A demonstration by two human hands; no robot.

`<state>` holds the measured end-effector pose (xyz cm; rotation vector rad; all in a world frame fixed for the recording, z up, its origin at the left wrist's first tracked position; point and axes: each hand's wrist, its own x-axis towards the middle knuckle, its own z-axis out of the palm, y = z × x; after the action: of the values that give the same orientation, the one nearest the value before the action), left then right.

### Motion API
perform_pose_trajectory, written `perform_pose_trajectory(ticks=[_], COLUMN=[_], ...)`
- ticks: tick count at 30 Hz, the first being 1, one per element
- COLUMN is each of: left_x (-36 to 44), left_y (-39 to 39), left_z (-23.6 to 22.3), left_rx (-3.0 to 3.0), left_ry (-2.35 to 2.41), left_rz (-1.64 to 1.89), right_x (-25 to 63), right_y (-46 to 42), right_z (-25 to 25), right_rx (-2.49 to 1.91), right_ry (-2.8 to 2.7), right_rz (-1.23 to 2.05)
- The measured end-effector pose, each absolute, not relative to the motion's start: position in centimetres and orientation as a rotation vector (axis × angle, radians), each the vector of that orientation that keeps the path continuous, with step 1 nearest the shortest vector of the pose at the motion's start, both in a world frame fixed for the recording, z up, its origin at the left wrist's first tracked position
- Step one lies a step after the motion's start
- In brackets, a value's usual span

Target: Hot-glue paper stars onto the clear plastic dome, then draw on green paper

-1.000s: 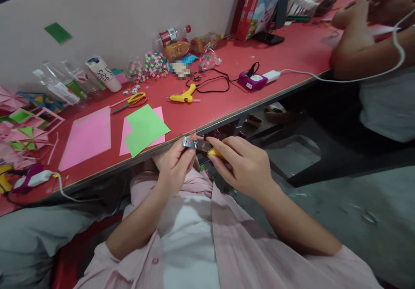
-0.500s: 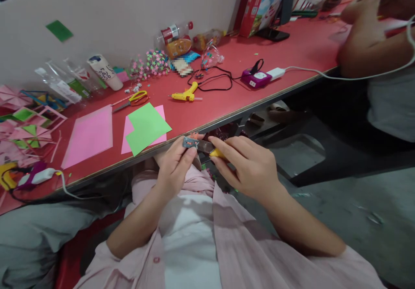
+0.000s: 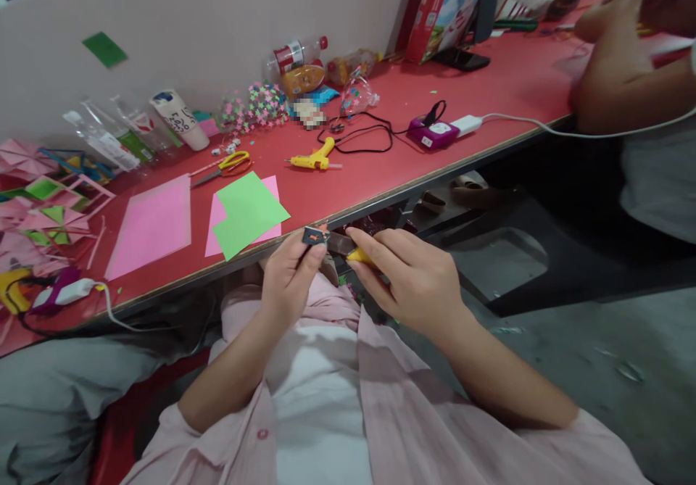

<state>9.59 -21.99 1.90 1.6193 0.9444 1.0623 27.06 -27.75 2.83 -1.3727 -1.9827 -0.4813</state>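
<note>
In my left hand (image 3: 286, 280), a small dark-blue flat piece (image 3: 315, 235) with orange marks is pinched between thumb and fingers. My right hand (image 3: 410, 278) closes on scissors (image 3: 342, 244) with grey blades and a yellow handle; the fingers cover most of the handle. The blades point left at the small piece, their tips close beside my left fingertips. Whether the blades touch the piece I cannot tell. Both hands are above my lap, just off the table's front edge. Beyond them, green paper (image 3: 253, 217) lies over pink paper (image 3: 270, 233).
On the red table (image 3: 337, 195) lie another yellow-handled pair of scissors (image 3: 222, 167), a yellow glue gun (image 3: 314, 157) and a purple power socket (image 3: 432, 132) with a white cable. Plastic bottles (image 3: 301, 64) line the wall. Pink paper shapes (image 3: 40, 217) pile at left. Another person's arm (image 3: 625, 64) rests at right.
The small dark-blue piece has tilted slightly in my left hand and its surface looks darker. My right hand and the scissors have shifted slightly left. The rest lies as before.
</note>
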Motion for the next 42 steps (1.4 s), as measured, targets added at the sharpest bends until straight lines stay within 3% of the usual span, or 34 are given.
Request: perform_pose_trajectory(ticks=[11,20,42], left_x=[10.3,10.8,10.6], left_y=[-21.3,-21.3,-22.2], left_z=[2.2,2.4,2.7], left_rx=[1.631,1.224,1.335], left_ry=[1.031,0.745,0.818], left_rz=[1.060,0.911,0.954], right_x=[27.0,27.8,28.3], right_y=[-27.2,-27.4,-27.9], right_z=[2.4,2.3,2.5], right_rx=[-1.475,-1.386,-1.367], right_ry=[-1.837,-1.916,-1.891], right_rz=[-0.575,-0.483,-0.356])
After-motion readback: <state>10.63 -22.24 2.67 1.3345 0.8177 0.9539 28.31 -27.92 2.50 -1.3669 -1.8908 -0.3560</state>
